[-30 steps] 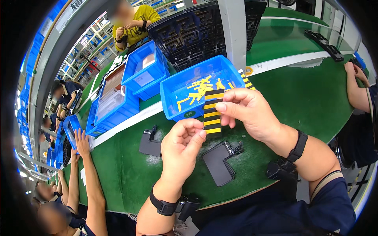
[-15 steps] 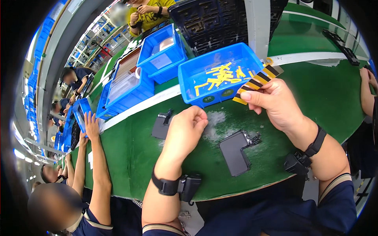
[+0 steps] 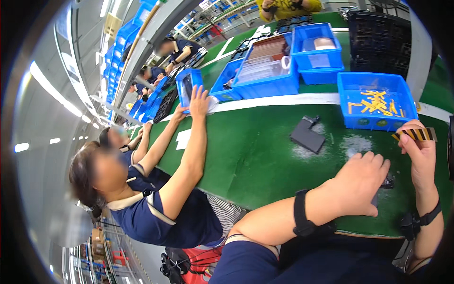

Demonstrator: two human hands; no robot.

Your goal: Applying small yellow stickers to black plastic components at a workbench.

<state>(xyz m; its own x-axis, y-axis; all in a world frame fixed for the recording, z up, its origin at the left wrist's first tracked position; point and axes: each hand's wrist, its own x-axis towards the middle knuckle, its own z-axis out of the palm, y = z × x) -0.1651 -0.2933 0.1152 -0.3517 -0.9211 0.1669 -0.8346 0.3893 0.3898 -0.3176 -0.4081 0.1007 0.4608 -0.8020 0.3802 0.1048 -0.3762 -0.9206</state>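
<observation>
My right hand [image 3: 416, 154] pinches a short strip [image 3: 415, 135] with black and yellow diagonal stripes, in front of the blue bin of yellow strips. Palm down, my left hand [image 3: 352, 184] lies over a dark grey L-shaped part [image 3: 375, 199] on the green table. Its thumb is spread apart from the bent fingers; the fingertips are partly hidden, and whether they press on the part is unclear. Most of that part is covered by the hand. Farther left rests a second dark grey part [image 3: 308, 136], flat on the table, with whitish powder around it.
The blue bin [image 3: 377, 124] holds several yellow strips. More blue bins [image 3: 267, 90] stand along the white line, with clear bags and brown sheets inside. To my left a co-worker [image 3: 156, 203] has both hands at a small blue bin [image 3: 190, 85]. A black tray [image 3: 378, 45] stands upright behind.
My view has swung left, so the table appears farther right. My left hand has moved over the near dark grey part and its thumb has spread. The striped strip stays in my right hand.
</observation>
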